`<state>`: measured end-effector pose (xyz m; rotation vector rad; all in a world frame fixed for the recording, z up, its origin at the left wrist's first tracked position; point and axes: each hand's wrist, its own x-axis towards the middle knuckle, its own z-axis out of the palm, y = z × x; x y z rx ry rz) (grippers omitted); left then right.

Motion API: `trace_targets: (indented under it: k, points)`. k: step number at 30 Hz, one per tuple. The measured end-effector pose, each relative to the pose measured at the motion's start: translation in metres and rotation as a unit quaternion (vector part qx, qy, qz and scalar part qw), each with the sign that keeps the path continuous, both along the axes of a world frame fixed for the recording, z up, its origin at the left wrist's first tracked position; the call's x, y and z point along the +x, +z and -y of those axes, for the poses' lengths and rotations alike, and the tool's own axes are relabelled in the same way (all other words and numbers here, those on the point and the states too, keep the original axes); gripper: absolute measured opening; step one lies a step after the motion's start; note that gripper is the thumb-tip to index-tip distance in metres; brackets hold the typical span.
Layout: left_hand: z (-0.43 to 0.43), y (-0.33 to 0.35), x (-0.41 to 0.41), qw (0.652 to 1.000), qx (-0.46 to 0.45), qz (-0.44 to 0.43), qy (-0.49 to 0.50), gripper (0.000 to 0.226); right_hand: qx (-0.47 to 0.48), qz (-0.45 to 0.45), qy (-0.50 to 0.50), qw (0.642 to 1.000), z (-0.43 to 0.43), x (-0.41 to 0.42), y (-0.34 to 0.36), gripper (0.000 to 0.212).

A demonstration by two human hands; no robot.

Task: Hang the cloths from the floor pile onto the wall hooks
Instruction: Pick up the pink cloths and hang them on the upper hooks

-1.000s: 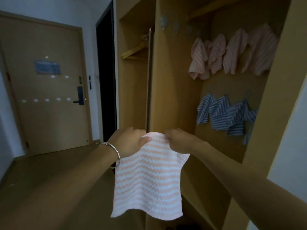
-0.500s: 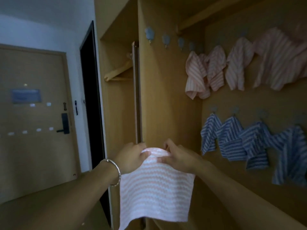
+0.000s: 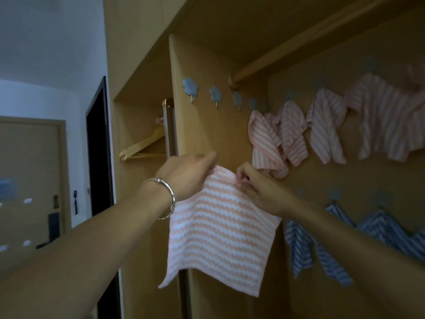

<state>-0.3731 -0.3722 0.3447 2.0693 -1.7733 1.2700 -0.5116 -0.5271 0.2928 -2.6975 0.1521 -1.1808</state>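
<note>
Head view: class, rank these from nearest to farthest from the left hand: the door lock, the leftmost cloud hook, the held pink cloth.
1. held pink cloth: pinched at its top edge by the left hand.
2. leftmost cloud hook: on the wooden panel, above the hand.
3. door lock: far left, across the hallway.

Dim wooden wardrobe (image 3: 207, 139), closed door (image 3: 30, 180) beyond

Pinching pink striped cloth (image 3: 218, 229) by its top edge in left hand (image 3: 186, 178) and right hand (image 3: 259, 192), holding it beneath cloud-shaped hooks (image 3: 190, 87) at twelve o'clock, facing hung pink cloths (image 3: 292, 132) at two o'clock, blue striped cloths (image 3: 299, 247) at four o'clock
</note>
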Motion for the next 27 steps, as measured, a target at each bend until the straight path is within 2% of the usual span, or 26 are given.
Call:
trace_targets:
  k: [4, 6, 11, 19, 27]
  points:
    - [0.022, 0.041, 0.011, 0.994, -0.031, 0.107, 0.007, 0.021, -0.055, 0.022, -0.077, 0.995, 0.021, 0.009, 0.033, 0.012]
    - [0.035, 0.052, 0.012, 0.991, -0.046, 0.126, -0.003, 0.021, -0.068, 0.049, -0.110, 0.990, 0.030, 0.015, 0.043, 0.014]
    - [0.062, 0.058, 0.017, 0.991, -0.058, 0.113, -0.036, 0.033, -0.034, 0.075, -0.128, 0.988, 0.051, 0.034, 0.057, 0.022]
    - [0.120, 0.078, 0.038, 0.988, -0.054, 0.142, 0.027, 0.042, 0.039, 0.103, -0.117, 0.987, 0.097, 0.060, 0.085, 0.027]
    - [0.204, 0.116, 0.053, 0.993, -0.052, 0.102, -0.005, 0.049, 0.048, 0.163, -0.139, 0.976, 0.155, 0.075, 0.135, 0.038]
